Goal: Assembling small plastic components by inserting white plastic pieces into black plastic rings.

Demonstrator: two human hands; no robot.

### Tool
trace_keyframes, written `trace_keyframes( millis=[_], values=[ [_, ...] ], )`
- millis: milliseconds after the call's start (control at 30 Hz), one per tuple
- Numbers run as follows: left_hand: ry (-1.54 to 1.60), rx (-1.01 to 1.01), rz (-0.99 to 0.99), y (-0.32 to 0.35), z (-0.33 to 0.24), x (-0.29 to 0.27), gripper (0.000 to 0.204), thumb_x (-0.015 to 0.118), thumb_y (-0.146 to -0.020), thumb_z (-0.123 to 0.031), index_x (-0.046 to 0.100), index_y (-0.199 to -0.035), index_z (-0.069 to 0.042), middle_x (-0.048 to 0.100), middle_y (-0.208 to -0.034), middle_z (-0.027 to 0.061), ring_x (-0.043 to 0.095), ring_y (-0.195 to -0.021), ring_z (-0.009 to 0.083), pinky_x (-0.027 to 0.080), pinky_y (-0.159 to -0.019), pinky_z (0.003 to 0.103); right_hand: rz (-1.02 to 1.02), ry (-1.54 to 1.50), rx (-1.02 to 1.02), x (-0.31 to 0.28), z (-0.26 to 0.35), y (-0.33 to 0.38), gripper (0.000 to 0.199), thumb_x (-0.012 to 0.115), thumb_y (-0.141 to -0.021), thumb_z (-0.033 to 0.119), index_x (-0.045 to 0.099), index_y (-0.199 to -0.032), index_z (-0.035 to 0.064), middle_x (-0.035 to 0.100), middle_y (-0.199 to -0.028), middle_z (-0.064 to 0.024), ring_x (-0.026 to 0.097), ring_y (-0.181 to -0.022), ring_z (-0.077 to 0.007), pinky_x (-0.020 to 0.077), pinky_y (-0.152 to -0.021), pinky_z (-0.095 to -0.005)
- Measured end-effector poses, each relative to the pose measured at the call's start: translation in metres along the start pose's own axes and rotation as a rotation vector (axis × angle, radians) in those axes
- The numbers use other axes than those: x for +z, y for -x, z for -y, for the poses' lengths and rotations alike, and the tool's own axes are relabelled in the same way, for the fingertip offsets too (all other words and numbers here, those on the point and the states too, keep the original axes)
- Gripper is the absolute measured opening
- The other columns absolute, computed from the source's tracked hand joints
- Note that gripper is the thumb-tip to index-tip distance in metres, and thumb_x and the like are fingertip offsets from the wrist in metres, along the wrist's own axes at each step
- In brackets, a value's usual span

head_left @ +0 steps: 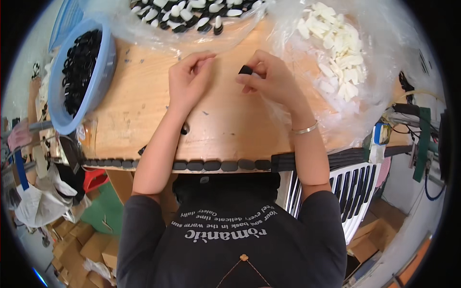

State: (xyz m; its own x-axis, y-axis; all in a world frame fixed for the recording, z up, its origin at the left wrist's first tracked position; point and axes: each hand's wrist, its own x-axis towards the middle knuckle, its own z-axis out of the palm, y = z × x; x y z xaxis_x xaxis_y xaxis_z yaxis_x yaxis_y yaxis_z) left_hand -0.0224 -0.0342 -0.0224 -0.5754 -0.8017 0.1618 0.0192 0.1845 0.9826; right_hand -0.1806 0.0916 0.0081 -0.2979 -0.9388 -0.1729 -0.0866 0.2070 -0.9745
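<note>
Over the wooden table, my right hand [269, 79] pinches a small black piece [245, 70] between thumb and fingers. A bit of something whitish shows behind that piece, partly covered by the fingers. To its left, my left hand [188, 80] is closed, thumb and fingertips pressed together at the same height. Whether it holds anything small cannot be made out. Beyond both hands lies a pile of black and white oval pieces [186, 14] on clear plastic. White flat pieces [338, 45] are heaped on plastic to the right of my right hand.
A blue basin [111, 57] of black ring-like parts stands at the left. Dark oval pads [211, 165] line the table's [139, 91] near edge. A white rack with black slots [353, 192] is below at right. Cardboard boxes [86, 240] lie on the floor.
</note>
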Motion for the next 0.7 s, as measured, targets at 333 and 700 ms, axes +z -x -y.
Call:
trace_keyframes(
  millis=[333, 700],
  values=[
    [-0.017, 0.091, 0.252, 0.012, -0.071, -0.041, 0.019, 0.059, -0.089, -0.003, 0.065, -0.108, -0.001, 0.058, -0.079, -0.0044, 0.051, -0.071, 0.0024, 0.04, -0.064, 0.017, 0.182, 0.002, -0.173, 0.011, -0.014, -0.005, 0.02, 0.068, -0.083, 0.001, 0.053, -0.097, 0.0011, 0.067, -0.088, -0.007, 0.065, -0.077, -0.0112, 0.0529, -0.068, -0.0223],
    [-0.83, -0.043, 0.86, 0.213, -0.056, -0.086, 0.009, 0.061, -0.078, -0.005, 0.058, -0.086, -0.001, 0.059, -0.082, 0.014, 0.063, -0.078, 0.0332, 0.052, -0.064, 0.041, 0.17, 0.049, -0.309, 0.017, -0.008, -0.007, 0.019, 0.068, -0.084, 0.003, 0.056, -0.099, 0.0005, 0.069, -0.093, -0.01, 0.065, -0.079, -0.0113, 0.0531, -0.071, -0.0223]
  ],
)
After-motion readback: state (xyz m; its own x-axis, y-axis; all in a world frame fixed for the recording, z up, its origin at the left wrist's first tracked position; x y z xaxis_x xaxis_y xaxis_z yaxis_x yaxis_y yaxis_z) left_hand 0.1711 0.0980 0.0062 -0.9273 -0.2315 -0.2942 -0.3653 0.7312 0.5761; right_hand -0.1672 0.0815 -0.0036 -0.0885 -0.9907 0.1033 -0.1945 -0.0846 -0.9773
